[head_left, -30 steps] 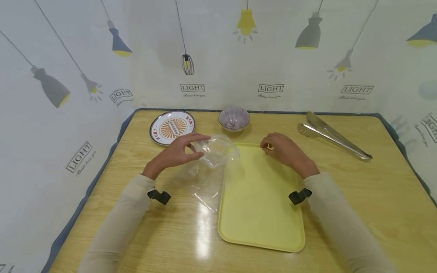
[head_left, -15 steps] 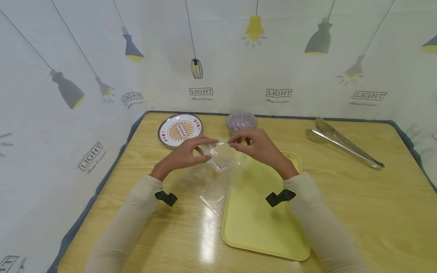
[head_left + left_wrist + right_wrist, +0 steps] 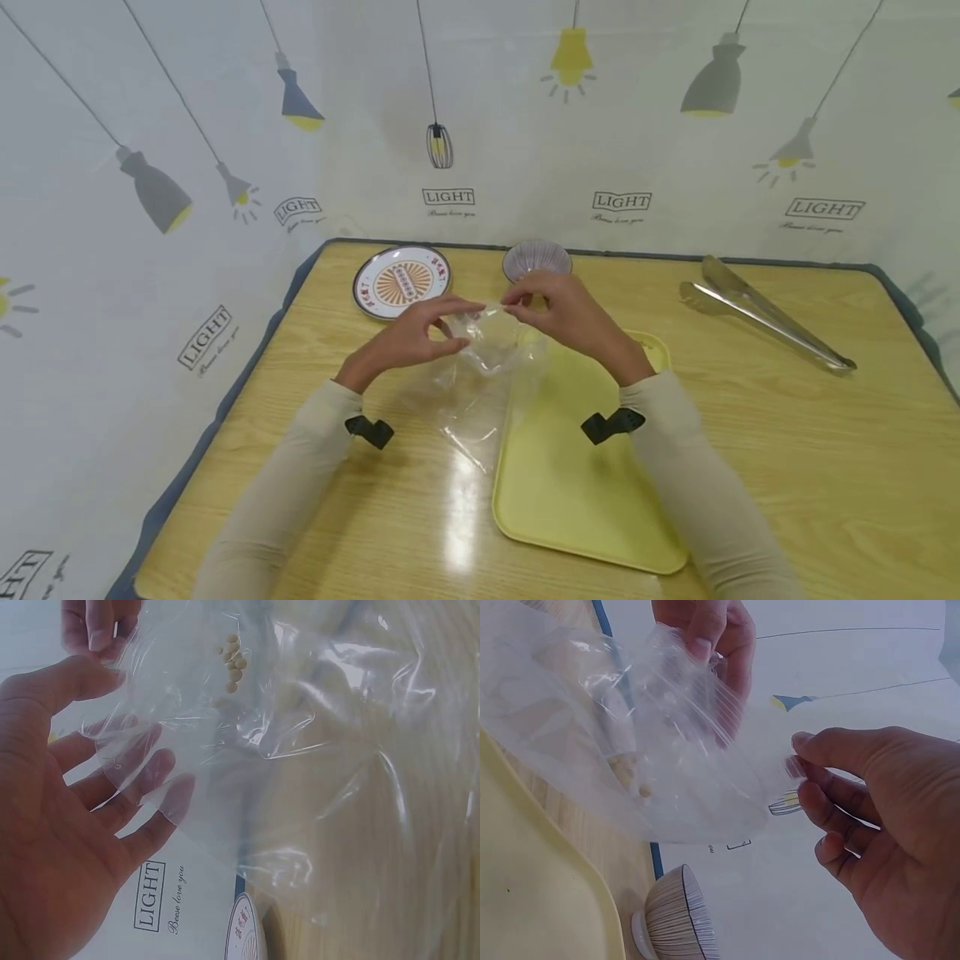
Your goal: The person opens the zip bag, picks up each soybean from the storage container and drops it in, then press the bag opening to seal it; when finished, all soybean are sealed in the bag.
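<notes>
A clear plastic zip bag (image 3: 472, 408) hangs between both hands over the table and the tray's left edge. My left hand (image 3: 408, 333) holds its upper left side, thumb in front and fingers behind the film. With thumb and forefinger my right hand (image 3: 573, 312) pinches a corner of the bag's ribbed mouth, as the right wrist view shows. Several small round beige beans (image 3: 234, 667) lie inside the bag in the left wrist view. Under the right forearm lies a yellow tray (image 3: 585, 508), partly covered by it.
A white plate (image 3: 402, 282) with an orange sunburst sits at the back left. Behind the right hand stands a striped bowl (image 3: 536, 257), partly hidden. Metal tongs (image 3: 772, 321) lie spread at the right. A printed wall sheet (image 3: 517, 158) borders the table's back edge.
My right hand has moved left from above the tray's far edge to the bag and now pinches its mouth. The left hand keeps its hold. The head view has shifted slightly.
</notes>
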Tool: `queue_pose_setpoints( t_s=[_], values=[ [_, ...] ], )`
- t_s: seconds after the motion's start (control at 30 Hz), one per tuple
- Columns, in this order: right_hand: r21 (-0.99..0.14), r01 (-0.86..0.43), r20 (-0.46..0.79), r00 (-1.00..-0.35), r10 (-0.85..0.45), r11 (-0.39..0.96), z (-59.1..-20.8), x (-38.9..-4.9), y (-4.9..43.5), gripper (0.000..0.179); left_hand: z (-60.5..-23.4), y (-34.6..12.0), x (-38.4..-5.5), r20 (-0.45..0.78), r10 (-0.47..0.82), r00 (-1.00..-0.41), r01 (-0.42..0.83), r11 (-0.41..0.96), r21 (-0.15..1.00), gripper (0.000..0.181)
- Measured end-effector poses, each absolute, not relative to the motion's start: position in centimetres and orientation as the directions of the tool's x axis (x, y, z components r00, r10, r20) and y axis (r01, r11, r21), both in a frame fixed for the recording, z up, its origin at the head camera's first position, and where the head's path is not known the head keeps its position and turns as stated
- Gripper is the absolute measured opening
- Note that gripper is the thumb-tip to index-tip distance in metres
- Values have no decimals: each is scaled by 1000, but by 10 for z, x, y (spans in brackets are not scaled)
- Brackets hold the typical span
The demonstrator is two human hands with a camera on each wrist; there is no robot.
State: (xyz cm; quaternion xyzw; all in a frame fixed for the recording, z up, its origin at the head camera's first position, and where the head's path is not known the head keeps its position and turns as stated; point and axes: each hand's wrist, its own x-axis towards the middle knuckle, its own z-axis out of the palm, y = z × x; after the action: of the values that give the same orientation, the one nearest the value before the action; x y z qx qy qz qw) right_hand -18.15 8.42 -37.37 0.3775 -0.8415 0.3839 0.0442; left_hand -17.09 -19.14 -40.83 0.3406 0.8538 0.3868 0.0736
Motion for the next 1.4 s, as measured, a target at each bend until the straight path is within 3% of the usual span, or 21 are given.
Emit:
queue_pose_setpoints(
  t_s=[0.43, 0.67, 0.8, 1.0, 1.23, 1.4],
  values=[
    [-536, -599, 384, -801, -460, 595, -378, -196, 160, 11, -408, -194, -171, 151, 621, -769, 523, 476, 707, 54],
    [-513, -499, 195, -860, -471, 699, -410, -198, 200, 14, -407, -192, -171, 174, 626, -760, 533, 447, 718, 53],
    [-435, -507, 119, -852, -510, 744, -432, -198, 213, 14, -408, -190, -172, 169, 628, -759, 529, 445, 723, 53],
    [-252, -600, 180, -800, -573, 759, -453, -195, 218, 9, -409, -187, -173, 152, 642, -752, 530, 451, 718, 53],
    [-81, -608, 174, -789, -590, 790, -453, -192, 212, 18, -409, -189, -175, 161, 636, -755, 536, 457, 710, 54],
    [-21, -598, 119, -797, -592, 801, -452, -194, 207, 22, -409, -191, -175, 139, 640, -756, 525, 466, 713, 55]
  ],
)
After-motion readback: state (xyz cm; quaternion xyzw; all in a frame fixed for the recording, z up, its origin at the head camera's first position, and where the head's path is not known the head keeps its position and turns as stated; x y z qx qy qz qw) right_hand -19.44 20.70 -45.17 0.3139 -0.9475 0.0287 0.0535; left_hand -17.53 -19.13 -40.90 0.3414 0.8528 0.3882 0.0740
